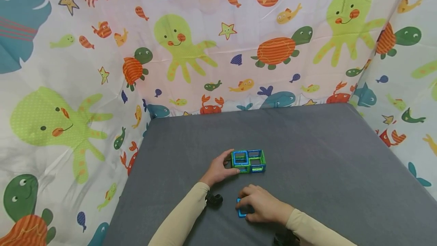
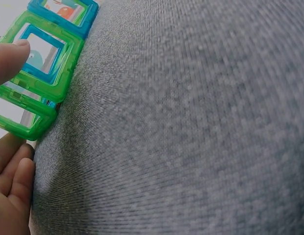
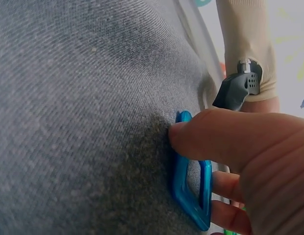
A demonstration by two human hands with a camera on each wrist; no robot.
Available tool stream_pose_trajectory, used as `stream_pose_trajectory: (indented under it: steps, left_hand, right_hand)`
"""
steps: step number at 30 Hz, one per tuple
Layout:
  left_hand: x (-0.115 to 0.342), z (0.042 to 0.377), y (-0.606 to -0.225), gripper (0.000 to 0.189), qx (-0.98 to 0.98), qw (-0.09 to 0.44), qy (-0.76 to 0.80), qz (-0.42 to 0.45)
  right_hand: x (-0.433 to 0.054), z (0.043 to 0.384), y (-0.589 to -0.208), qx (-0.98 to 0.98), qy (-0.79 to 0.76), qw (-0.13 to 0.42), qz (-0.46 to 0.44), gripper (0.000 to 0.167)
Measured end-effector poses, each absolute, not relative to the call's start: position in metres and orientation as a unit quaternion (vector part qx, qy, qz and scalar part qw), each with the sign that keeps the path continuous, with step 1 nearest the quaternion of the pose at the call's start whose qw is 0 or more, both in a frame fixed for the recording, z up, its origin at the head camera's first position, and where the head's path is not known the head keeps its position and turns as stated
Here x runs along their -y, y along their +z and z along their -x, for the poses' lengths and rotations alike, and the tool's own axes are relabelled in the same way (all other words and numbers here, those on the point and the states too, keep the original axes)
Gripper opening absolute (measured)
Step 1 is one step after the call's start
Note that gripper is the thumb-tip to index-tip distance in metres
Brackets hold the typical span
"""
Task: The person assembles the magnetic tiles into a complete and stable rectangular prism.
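A small block of joined magnetic tiles [image 1: 249, 161], square open frames in green and blue, stands on the grey cloth. My left hand [image 1: 217, 169] grips its left end, with the thumb [image 2: 10, 61] over a green frame of the near side and the fingers around the end. Nearer to me, my right hand [image 1: 263, 205] holds a single blue square magnetic tile [image 1: 241, 215] low over the cloth. In the right wrist view the thumb [image 3: 208, 134] lies on one edge of that tile, fingers on the opposite side. The hand covers part of the tile.
The grey cloth [image 1: 307, 151] covers the whole table. Curtains [image 1: 211, 98] printed with sea animals stand along its back and both sides. A black wrist device [image 1: 214, 200] sits at the left wrist, and another black device [image 1: 286, 237] is under the right.
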State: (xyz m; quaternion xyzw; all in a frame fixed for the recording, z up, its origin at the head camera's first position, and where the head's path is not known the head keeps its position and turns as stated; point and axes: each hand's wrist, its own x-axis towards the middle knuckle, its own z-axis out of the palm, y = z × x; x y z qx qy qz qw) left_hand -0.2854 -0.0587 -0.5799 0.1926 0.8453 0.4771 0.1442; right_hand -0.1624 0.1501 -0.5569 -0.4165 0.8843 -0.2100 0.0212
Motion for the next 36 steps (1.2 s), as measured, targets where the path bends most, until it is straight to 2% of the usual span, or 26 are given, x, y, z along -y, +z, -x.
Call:
stream_pose_trajectory:
  steps: [9,21,28,36]
  left_hand:
    - [0.058,0.286,-0.579,0.08,-0.844,0.138,0.481,-0.194]
    - [0.057,0.289,-0.582,0.081,-0.841,0.13,0.486,-0.199]
    - [0.057,0.289,-0.582,0.08,-0.839,0.135,0.488,-0.2]
    - [0.058,0.288,-0.582,0.079,-0.837,0.138,0.489,-0.204]
  right_hand:
    - [-0.157,0.17,-0.546,-0.89,-0.214,-0.003,0.403,0.032]
    - [-0.179,0.202,-0.511,-0.899,-0.212,-0.066,0.378,0.034]
    - [-0.19,0.225,-0.499,-0.922,-0.209,-0.044,0.323,0.053]
    - [-0.193,0.241,-0.495,-0.931,-0.203,-0.032,0.301,0.05]
